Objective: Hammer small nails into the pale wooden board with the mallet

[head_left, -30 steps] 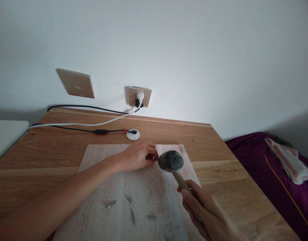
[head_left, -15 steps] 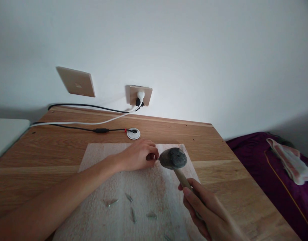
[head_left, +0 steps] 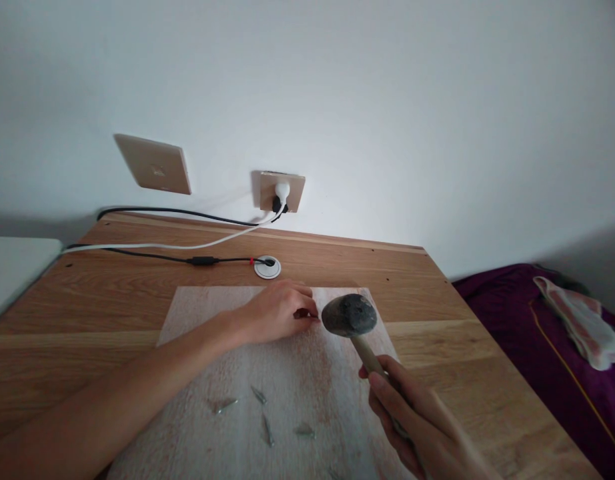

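A rubber mallet [head_left: 348, 315] with a dark head and a pale wooden handle is in my right hand [head_left: 407, 410], fingers wrapped round the handle. The head hovers just right of my left hand [head_left: 282, 312], which rests on the far part of a whitish wooden board [head_left: 287, 373]. Thumb and forefinger of that hand are pinched on what looks like a nail [head_left: 316, 319], almost wholly hidden by the fingertips. Nearer to me, several loose metal nails [head_left: 267, 430] lie scattered on the board.
The board lies on a wooden desk [head_left: 447, 373]. Behind it are a round cable grommet [head_left: 267, 267], a black cable [head_left: 157, 254] and a white cable [head_left: 162, 247] leading to a wall socket [head_left: 270, 190]. Purple fabric [head_left: 517, 320] with a striped cloth [head_left: 580, 327] lies at right.
The mallet head has shifted slightly right, leaving a little more gap from my left fingertips. The left hand keeps its pinch at nearly the same spot.
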The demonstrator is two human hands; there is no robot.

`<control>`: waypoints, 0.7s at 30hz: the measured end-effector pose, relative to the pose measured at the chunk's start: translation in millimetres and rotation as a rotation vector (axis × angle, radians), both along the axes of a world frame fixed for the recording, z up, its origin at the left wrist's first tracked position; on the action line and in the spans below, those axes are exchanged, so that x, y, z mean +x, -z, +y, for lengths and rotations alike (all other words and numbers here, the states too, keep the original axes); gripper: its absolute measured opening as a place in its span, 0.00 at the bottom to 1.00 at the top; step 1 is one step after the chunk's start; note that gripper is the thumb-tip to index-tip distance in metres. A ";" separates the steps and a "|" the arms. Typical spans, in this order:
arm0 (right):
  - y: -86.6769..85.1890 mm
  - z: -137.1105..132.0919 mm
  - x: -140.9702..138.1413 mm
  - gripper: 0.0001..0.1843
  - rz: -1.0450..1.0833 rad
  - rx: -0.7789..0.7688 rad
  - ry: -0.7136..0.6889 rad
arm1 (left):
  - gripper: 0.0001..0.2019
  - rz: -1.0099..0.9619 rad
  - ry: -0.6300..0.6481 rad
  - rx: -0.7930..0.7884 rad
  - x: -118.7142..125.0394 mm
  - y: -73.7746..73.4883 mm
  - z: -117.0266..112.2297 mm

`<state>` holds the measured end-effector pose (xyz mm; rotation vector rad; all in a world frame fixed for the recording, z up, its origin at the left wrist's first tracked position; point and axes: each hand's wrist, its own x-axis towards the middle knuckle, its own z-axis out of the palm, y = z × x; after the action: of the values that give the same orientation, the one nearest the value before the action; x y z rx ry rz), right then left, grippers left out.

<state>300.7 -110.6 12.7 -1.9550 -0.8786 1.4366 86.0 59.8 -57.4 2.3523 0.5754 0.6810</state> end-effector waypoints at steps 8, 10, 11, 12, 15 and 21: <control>-6.8 1.4 -2.8 0.46 -0.022 0.009 -0.057 | 0.06 0.011 0.017 0.058 -0.9 0.0 -0.3; -7.3 1.4 -2.8 0.45 -0.035 -0.008 -0.037 | 0.06 0.012 0.013 0.074 -1.2 0.5 -0.4; -7.3 1.4 -2.9 0.45 -0.038 -0.007 -0.034 | 0.06 0.013 0.009 0.074 -1.3 0.7 -0.5; -7.0 1.4 -3.2 0.46 -0.034 -0.002 -0.031 | 0.06 0.013 0.003 0.066 -1.2 1.0 -0.5; -4.5 1.1 -3.7 0.50 -0.010 0.005 -0.032 | 0.03 0.019 -0.023 0.027 -0.6 1.2 -0.6; 9.2 -7.9 4.4 0.44 -0.069 0.055 -0.017 | 0.04 -0.004 -0.072 -0.032 -0.1 -1.3 -0.9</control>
<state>305.1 -118.4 3.5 -1.9703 -0.9572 1.3471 85.8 58.9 -56.1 2.3094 0.6674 0.7040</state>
